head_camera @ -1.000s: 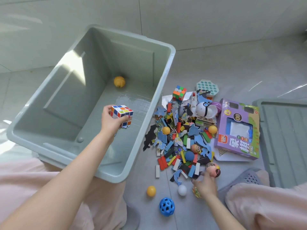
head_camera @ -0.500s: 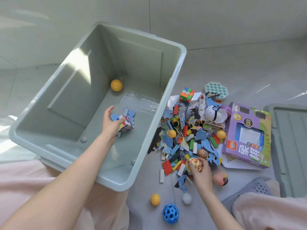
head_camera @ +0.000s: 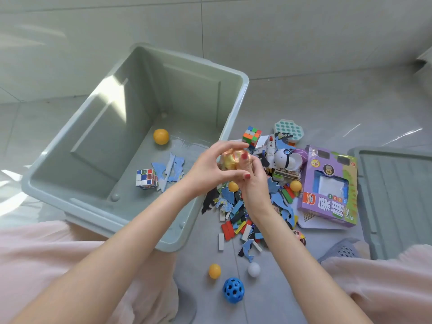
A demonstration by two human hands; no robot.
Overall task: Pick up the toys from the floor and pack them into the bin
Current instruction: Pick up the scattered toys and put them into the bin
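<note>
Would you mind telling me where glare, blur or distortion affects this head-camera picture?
Head view: sunlight glares on the bin inner wall and floor streaks; the yellowish toy gripped by left hand and right hand is motion-blurred; wide-angle bends the edges.

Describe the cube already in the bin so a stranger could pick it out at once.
Start at the big grey-green bin on the left. On its floor, near the front wall, a white-bodied puzzle cube rests against some blue puzzle pieces. The other cube lies outside on the floor and has no white frame; the bin's only other toy is an orange ball.
</note>
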